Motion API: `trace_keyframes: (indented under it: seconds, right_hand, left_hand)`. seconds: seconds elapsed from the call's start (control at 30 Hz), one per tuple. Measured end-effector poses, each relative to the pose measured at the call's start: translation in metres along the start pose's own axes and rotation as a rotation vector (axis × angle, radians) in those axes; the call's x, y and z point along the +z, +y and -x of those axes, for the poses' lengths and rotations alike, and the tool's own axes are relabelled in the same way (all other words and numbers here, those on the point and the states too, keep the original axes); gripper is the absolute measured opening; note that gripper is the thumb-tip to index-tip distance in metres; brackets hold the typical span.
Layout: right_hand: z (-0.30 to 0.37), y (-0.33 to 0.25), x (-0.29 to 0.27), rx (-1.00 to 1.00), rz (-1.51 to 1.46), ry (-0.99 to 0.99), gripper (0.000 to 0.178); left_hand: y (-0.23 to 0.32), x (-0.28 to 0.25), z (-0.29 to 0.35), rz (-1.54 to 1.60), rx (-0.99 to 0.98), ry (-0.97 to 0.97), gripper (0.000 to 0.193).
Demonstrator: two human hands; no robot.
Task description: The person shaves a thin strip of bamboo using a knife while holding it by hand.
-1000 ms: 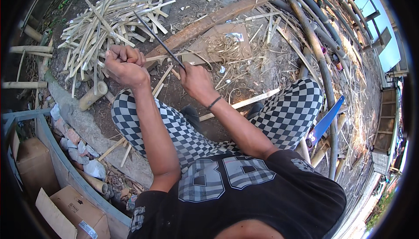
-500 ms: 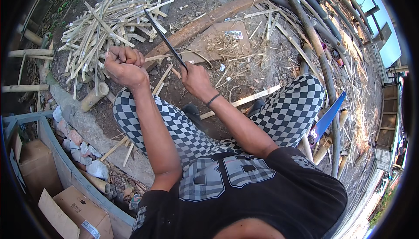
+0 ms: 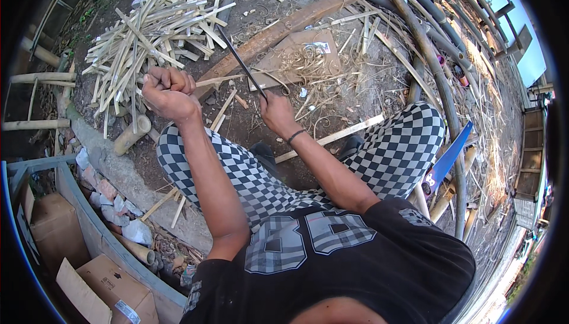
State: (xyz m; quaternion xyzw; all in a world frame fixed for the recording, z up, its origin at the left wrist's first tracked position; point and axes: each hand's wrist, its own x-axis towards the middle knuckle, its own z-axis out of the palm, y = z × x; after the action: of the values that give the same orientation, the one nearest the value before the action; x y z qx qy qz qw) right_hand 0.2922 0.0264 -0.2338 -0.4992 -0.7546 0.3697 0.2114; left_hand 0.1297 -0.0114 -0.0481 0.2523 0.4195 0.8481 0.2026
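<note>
My right hand (image 3: 277,114) is closed round the lower end of a long, dark, narrow-bladed knife (image 3: 242,62); its handle is hidden in my fist. The blade slants up and to the left, over a thick wooden beam (image 3: 281,31). Left of it, my left hand (image 3: 170,92) is closed with the wrist turned up. A thin pale bamboo strip (image 3: 222,79) sticks out of that fist to the right, toward the blade. Behind my left hand lies a loose heap of split bamboo strips (image 3: 148,34) on the ground.
Fine shavings (image 3: 305,60) lie on a flattened cardboard piece (image 3: 284,45). Bamboo poles (image 3: 435,69) run along the right, beside a blue handsaw (image 3: 447,158). A cut bamboo stub (image 3: 131,134) lies near my left knee. Cardboard boxes (image 3: 112,288) sit in a grey frame at lower left.
My right hand and the knife have moved a little to the right, away from my left hand. More of the strip shows. My left hand has hardly moved.
</note>
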Motion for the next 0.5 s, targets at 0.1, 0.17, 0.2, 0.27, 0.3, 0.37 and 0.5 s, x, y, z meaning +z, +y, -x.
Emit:
trace_keyframes:
  seconds: [0.1,0.17,0.2,0.27,0.3,0.37,0.5]
  right_hand:
    - [0.006,0.047,0.024,0.044,-0.029,0.068,0.026]
    - [0.006,0.104,0.033,0.191,0.009,0.031,0.029]
    - [0.009,0.109,0.033,0.332,0.046,-0.027,0.032]
    - [0.004,0.111,0.039,0.329,0.051,-0.056,0.035]
    - [-0.001,0.11,0.037,0.328,0.062,-0.083,0.038]
    - [0.001,0.077,0.028,0.278,0.072,-0.068,0.037]
    - [0.014,-0.01,-0.023,0.067,0.018,-0.09,0.027]
  left_hand:
    - [-0.003,0.008,0.0,-0.004,-0.025,-0.032,0.04]
    - [-0.009,0.01,-0.003,0.024,-0.034,-0.045,0.04]
    - [-0.007,0.007,-0.003,0.042,-0.038,-0.04,0.04]
    - [-0.009,0.006,-0.001,0.025,-0.027,-0.072,0.04]
    - [-0.014,0.01,-0.002,0.015,-0.019,-0.102,0.04]
    - [-0.014,0.009,-0.002,0.007,-0.018,-0.107,0.041]
    - [-0.006,0.002,0.002,-0.001,0.009,-0.072,0.041]
